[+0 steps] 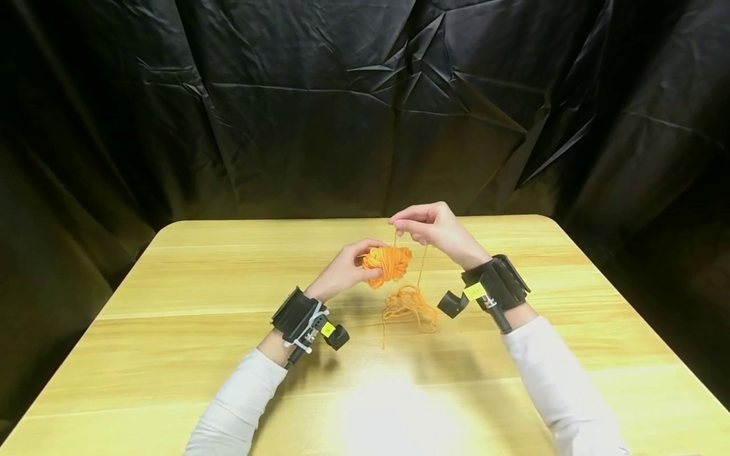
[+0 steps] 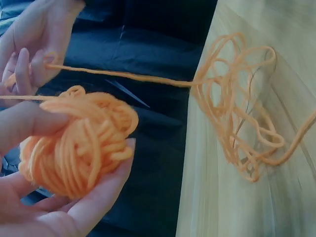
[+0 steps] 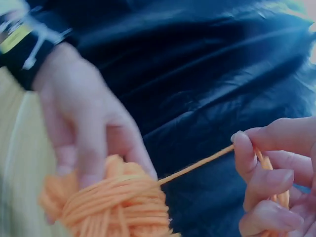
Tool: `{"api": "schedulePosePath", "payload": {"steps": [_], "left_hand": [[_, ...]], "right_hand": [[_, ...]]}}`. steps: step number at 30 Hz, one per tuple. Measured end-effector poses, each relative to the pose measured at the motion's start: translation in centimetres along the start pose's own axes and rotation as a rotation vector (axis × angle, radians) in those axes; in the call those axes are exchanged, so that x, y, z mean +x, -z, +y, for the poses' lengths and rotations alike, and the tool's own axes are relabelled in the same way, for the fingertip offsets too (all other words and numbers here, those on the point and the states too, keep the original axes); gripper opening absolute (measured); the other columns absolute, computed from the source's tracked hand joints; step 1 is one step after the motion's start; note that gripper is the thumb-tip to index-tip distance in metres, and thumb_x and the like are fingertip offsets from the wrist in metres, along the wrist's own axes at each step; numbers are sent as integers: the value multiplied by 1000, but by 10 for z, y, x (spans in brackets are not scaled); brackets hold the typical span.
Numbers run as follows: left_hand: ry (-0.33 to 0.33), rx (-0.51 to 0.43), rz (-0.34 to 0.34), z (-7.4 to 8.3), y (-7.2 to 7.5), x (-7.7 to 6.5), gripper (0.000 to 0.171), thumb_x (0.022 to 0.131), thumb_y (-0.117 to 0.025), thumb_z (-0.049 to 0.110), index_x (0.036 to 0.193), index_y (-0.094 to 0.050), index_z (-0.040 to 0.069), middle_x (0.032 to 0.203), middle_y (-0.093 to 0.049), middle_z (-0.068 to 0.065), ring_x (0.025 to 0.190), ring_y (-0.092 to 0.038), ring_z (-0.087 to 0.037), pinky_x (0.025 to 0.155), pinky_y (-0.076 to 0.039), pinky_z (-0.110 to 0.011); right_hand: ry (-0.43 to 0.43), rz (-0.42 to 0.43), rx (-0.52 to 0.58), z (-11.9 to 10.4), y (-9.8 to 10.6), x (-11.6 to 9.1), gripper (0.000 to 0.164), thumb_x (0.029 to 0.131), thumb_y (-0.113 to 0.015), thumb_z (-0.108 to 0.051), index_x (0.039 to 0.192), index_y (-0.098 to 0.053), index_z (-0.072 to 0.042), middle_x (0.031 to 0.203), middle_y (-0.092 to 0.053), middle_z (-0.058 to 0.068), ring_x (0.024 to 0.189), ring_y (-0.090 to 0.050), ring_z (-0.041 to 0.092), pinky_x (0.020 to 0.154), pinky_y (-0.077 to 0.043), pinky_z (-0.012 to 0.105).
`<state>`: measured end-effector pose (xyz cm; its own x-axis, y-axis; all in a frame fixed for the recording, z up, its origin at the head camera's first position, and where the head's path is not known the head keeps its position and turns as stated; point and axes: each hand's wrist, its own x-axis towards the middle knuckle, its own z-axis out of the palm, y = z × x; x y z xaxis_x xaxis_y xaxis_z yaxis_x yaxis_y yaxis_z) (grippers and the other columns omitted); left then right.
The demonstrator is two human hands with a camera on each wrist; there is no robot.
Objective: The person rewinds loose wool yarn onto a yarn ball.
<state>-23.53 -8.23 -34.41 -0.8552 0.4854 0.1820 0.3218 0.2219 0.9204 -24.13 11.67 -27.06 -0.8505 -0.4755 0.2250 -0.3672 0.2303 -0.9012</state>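
Observation:
My left hand (image 1: 348, 271) grips a ball of orange yarn (image 1: 390, 263) above the table, thumb on one side and fingers on the other. Up and to the right of it, my right hand (image 1: 436, 229) pinches the yarn strand between thumb and fingertips. In the right wrist view that strand (image 3: 197, 164) runs taut from the ball to the pinch, then passes through the curled fingers (image 3: 269, 183). From the right hand the yarn drops to a loose tangle of yarn (image 1: 409, 307) lying on the table, also seen in the left wrist view.
The wooden table (image 1: 188, 304) spreads out under both arms, with a bright glare near its front. A wrinkled black sheet (image 1: 319, 126) hangs behind the far edge. Each wrist wears a black strap with a small camera (image 1: 452, 304).

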Motion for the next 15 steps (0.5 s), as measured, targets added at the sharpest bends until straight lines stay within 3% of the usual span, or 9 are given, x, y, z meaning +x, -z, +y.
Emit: {"api": "schedulePosePath", "payload": {"steps": [6, 9, 12, 15], "left_hand": [[-53, 14, -112, 1, -1, 0, 43, 77, -66, 1, 117, -49, 0, 113, -53, -14, 101, -52, -24, 85, -46, -31], [-65, 19, -133, 2, -1, -1, 41, 77, -67, 3, 114, -51, 0, 112, -54, -12, 100, -52, -23, 89, -44, -31], [-54, -6, -120, 5, -1, -3, 40, 77, -67, 5, 114, -52, 2, 110, -54, -10, 100, -53, -22, 86, -45, -31], [-48, -72, -58, 8, -1, -4, 41, 77, -66, 2, 115, -51, 1, 112, -54, -12, 101, -55, -23, 82, -48, -31]], "right_hand": [[-3, 59, 145, 14, 3, 6, 24, 85, -60, -16, 104, -63, -1, 76, -62, 1, 49, -36, 20, 49, -33, 26], [-32, 90, 144, 28, 1, 9, 26, 86, -59, -15, 106, -62, 0, 74, -60, 0, 52, -39, 17, 49, -33, 24], [-92, 107, 118, 45, -3, 10, 28, 87, -58, -15, 109, -60, 2, 78, -60, -1, 59, -46, 13, 55, -39, 21], [-159, 102, 100, 61, -12, 7, 26, 87, -53, -9, 109, -59, 4, 87, -62, -4, 72, -54, 9, 66, -45, 21]]}}
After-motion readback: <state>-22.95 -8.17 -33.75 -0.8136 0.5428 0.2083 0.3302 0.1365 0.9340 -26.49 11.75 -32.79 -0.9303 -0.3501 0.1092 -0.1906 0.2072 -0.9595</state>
